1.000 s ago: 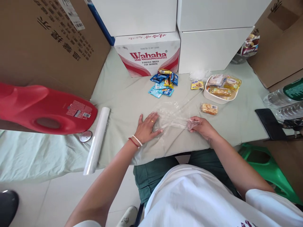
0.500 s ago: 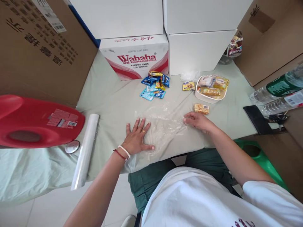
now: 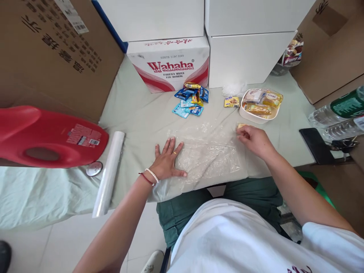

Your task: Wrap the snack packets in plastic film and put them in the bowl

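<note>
A thin, see-through plastic bag lies spread and wrinkled on the cloth-covered table near the front edge. Flat on its left part rests my left hand, fingers spread. My right hand is at the bag's far right corner, thumb and fingers pinched together on the edge of the plastic. Just behind those fingers is a small wrapped snack, mostly covered by the hand. Beyond it stands a white bowl of packaged snacks, with a yellow sachet beside it.
Blue and yellow snack packets are piled before the Wahaha carton. At left are a plastic roll, a round metallic lid and a red jug. A phone and bottles lie at right.
My right hand has moved right, drawing the plastic bag out wider and flatter, and now covers most of the wrapped snack. My left hand stays pressed on the bag. The view has shifted slightly.
</note>
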`<state>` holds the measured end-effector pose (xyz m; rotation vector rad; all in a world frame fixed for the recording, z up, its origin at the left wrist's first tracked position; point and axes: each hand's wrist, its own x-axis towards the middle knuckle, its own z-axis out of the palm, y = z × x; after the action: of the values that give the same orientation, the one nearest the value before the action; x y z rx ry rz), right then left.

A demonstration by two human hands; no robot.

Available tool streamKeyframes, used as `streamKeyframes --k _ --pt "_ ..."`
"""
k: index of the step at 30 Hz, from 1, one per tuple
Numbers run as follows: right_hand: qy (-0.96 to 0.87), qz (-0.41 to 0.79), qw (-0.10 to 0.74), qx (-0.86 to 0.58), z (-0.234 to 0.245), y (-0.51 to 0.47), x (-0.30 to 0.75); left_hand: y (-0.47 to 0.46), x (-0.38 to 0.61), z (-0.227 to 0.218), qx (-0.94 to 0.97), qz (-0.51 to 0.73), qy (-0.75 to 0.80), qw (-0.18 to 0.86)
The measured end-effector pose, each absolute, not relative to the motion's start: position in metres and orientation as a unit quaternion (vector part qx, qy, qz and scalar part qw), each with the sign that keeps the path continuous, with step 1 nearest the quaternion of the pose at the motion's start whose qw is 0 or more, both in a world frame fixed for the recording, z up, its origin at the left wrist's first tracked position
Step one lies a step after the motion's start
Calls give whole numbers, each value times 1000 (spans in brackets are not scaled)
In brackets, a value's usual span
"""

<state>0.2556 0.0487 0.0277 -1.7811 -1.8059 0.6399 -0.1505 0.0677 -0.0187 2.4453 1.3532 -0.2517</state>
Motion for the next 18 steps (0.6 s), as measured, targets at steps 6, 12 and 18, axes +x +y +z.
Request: streamKeyframes --k 6,12,18 --pt "-923 235 123 -279 26 42 125 100 -151 -6 859 -80 453 227" --pt "-936 235 84 -248 -16 -1 85 126 -170 3 833 -17 459 310" --pt "-927 229 109 -275 -22 -14 85 90 -125 6 751 119 642 99"
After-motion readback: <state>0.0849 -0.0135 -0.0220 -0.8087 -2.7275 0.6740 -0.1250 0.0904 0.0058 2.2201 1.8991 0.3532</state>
